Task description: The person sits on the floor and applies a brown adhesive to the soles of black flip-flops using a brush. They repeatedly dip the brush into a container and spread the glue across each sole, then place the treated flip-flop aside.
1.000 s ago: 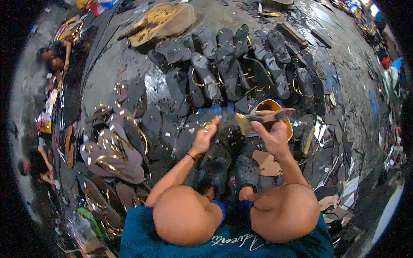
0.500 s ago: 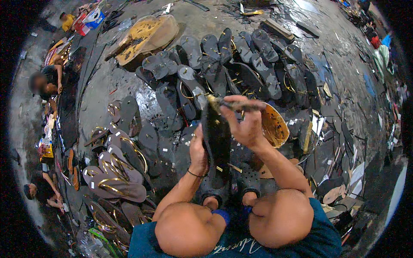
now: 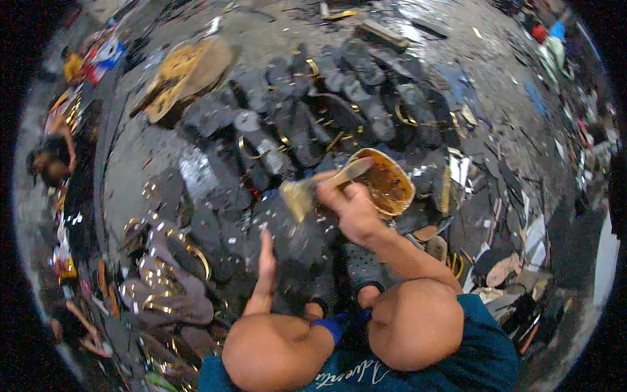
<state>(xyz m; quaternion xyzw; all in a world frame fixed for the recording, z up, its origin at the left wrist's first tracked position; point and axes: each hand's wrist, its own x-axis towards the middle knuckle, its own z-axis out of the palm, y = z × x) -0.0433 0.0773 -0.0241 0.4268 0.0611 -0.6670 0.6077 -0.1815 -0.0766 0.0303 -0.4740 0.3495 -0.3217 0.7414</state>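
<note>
My right hand [image 3: 356, 212] grips a wide brush; its handle [image 3: 353, 171] slants up to the right and its pale yellow bristles [image 3: 295, 201] point left and down. Just beyond that hand stands an orange-brown bowl [image 3: 410, 196] with wet-looking brown stuff and dark specks inside. My left hand [image 3: 266, 253] is raised left of the brush, seen edge-on and blurred, fingers stretched upward. No sole shows clearly in it. In front of both hands lie several dark flip-flop soles [image 3: 261, 153], some with gold straps.
Brown flip-flops with gold straps [image 3: 163, 287] are heaped at left. A yellow-stained, rounded piece [image 3: 186, 68] lies at the far left. Scraps and offcuts [image 3: 503, 268] litter the right side. Other people [image 3: 55, 163] sit along the left edge.
The dark sole my left hand held upright no longer shows there. That hand has moved left. The brush has come nearer and left, and its handle now points over the bowl.
</note>
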